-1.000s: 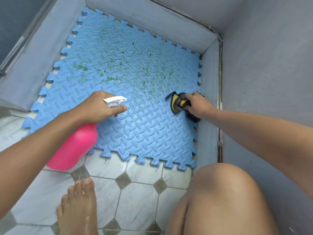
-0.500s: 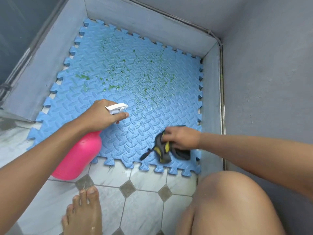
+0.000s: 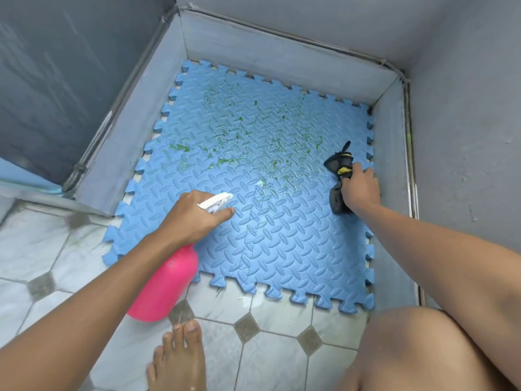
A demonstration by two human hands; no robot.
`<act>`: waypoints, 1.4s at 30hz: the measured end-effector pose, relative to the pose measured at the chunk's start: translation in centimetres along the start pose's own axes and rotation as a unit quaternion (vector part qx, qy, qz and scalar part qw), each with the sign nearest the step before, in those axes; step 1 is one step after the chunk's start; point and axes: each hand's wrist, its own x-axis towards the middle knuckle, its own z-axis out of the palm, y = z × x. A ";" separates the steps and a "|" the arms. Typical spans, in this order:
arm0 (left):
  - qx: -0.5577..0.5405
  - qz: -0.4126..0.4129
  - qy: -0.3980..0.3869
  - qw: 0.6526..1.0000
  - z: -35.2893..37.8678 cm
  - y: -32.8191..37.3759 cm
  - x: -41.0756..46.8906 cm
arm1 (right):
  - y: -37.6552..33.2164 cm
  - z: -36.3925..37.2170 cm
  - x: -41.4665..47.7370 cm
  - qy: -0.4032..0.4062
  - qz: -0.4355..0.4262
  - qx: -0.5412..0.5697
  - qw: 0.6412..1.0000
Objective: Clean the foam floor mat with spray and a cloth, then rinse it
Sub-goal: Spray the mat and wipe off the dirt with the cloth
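Foam floor mat [image 3: 282,235]: it lies flat in the grey walled corner, its near edge overlapping the tiled floor [image 3: 267,348]. Green residue [image 3: 225,156] covers the far half; the near half looks clean. Your left hand [image 3: 194,218] has its grip clamped on the pink spray bottle [image 3: 166,286], nozzle aimed across the mat. Your right hand [image 3: 359,189] has its grip clamped on the dark cloth [image 3: 339,167], pressed to the mat at its right edge. Step in hand: spray-and-wipe. Next, wipe across the far stains; rinsing is not yet due.
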 end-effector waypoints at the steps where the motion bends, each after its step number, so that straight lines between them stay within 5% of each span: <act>1: -0.001 0.010 -0.010 1.000 -0.1 0.0 0.0 | 0.0 0.0 0.1 0.001 0.000 0.000 1.000; 8: 0.031 0.024 -0.041 0.998 0.0 1.4 0.2 | 0.0 0.0 0.3 -0.009 -0.004 0.001 1.000; 15: 0.011 0.056 0.072 0.996 -0.7 4.2 1.9 | -0.3 -0.2 0.1 -0.013 0.002 0.001 1.000; 29: 0.058 0.068 0.047 0.995 -0.2 6.1 5.9 | -0.4 0.2 -0.1 -0.015 -0.004 -0.014 1.000; 37: 0.074 -0.002 0.113 0.991 0.0 6.2 5.6 | -0.4 0.4 -0.1 -0.011 -0.007 -0.019 1.000; 42: 0.045 0.057 0.014 0.997 0.0 5.9 5.6 | -0.5 0.4 -0.1 -0.012 -0.003 -0.020 1.000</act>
